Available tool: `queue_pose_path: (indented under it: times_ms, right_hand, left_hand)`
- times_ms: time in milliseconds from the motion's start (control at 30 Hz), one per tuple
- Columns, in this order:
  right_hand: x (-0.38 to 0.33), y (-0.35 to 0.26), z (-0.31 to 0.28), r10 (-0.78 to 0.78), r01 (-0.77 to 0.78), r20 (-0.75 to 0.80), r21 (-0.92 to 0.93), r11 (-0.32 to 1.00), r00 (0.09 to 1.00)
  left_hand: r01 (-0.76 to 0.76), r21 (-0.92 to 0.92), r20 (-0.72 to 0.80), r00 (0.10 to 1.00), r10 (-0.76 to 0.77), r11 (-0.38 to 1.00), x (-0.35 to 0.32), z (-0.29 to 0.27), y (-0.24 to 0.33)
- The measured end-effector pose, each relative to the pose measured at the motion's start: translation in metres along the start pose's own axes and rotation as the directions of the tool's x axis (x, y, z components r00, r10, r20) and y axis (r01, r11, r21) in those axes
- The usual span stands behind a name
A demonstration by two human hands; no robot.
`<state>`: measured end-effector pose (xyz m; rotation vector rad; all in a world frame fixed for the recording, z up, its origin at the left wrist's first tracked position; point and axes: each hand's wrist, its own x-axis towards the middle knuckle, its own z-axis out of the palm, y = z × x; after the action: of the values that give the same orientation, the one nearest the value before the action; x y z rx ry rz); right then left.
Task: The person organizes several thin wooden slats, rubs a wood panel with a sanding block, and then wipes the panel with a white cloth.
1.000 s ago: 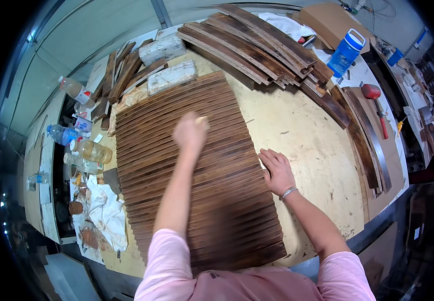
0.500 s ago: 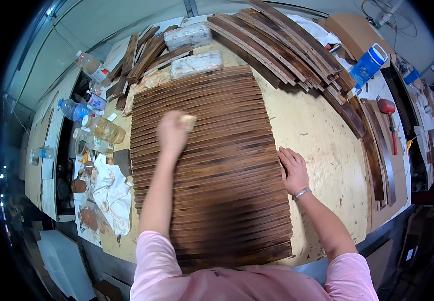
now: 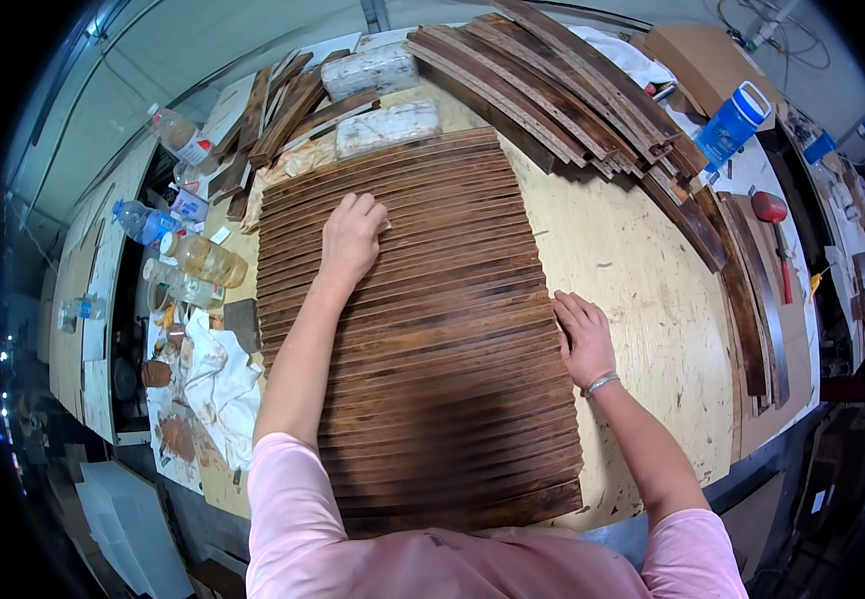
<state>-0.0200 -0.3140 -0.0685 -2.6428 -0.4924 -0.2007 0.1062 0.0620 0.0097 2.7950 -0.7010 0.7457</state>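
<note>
A wide panel of dark brown wooden slats (image 3: 432,299), laid side by side, covers the middle of the table in front of me. My left hand (image 3: 354,240) is closed on its upper left part, pressing a small pale block (image 3: 384,226) against the slats. Only a sliver of that block shows past my fingers, so whether it is sponge or folded cloth I cannot tell. Against the panel's right edge rests my right hand (image 3: 584,339), fingers stretched out and holding nothing, partly on the pale tabletop (image 3: 652,299).
Long dark boards (image 3: 552,90) are piled at the back right, near a blue bottle (image 3: 734,128) and a red mallet (image 3: 770,210). Wrapped white blocks (image 3: 388,128) stand behind the panel. Several plastic bottles (image 3: 208,260), a dark block (image 3: 242,324) and a stained white cloth (image 3: 221,384) lie left.
My left hand has moved slightly up and away from me across the slats, with the pale block still in it. My right hand stays at the panel's right edge.
</note>
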Motion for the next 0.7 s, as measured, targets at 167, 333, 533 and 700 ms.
queue_pose_path:
  times_ms: [167,333,533,700]
  right_hand:
    - [0.002,0.000,0.000,-0.004,0.004,-0.010,0.001,1.000,1.000]
    - [0.002,-0.002,0.001,0.007,-0.007,-0.005,0.020,1.000,1.000]
    - [0.002,-0.005,0.001,0.037,-0.036,-0.009,0.044,0.998,0.999]
    - [0.001,-0.005,0.001,0.019,-0.018,-0.021,0.029,0.999,1.000]
  left_hand:
    - [0.051,-0.126,0.003,0.999,-0.051,0.991,-0.012,0.001,0.010]
    - [0.220,-0.168,0.028,0.975,-0.219,0.961,-0.026,0.004,-0.002]
    - [0.376,0.009,0.033,0.926,-0.376,0.927,-0.091,-0.039,-0.077]
    - [0.671,0.335,-0.039,0.711,-0.702,0.661,-0.145,-0.092,-0.127]
